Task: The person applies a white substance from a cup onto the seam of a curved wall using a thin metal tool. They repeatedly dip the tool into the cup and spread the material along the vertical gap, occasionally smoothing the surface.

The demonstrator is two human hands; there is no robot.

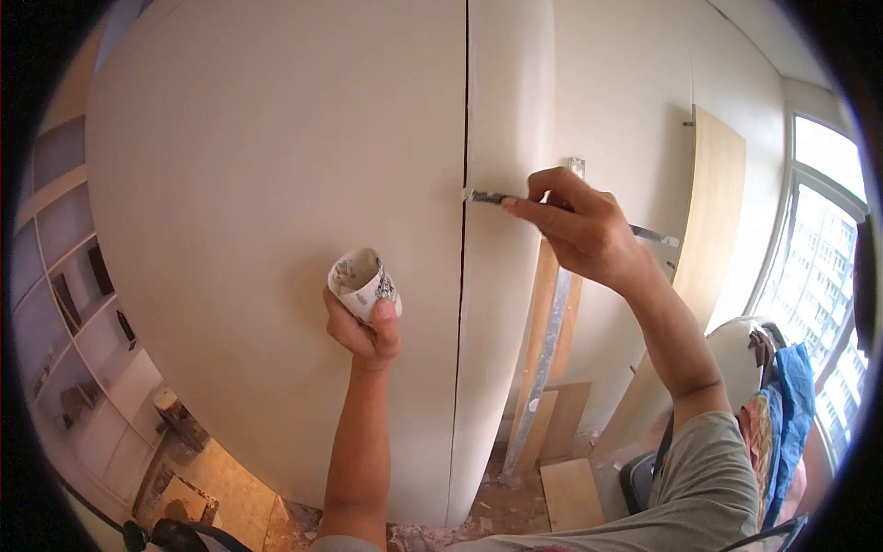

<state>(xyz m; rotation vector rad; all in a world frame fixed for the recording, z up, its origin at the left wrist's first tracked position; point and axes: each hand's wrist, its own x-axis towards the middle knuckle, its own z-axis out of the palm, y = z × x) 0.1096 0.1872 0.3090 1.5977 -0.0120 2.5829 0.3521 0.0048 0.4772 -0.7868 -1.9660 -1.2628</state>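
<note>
Legible texts, labels, brands, numbers, signs: none. Illegible markings, one item: the whitish cup you hold, bearing dark and faintly coloured marks on its outer and inner wall, too small and smudged for you to tell lettering from pattern or stain.

We are looking out from one camera on the person's head. It is facing forward and tipping down, so we are seeing the big wall close in front and the floor at the bottom. The shelves are showing at the left edge and the window at the right. The round lens is bending the edges, and no second view is sharing this.
</note>
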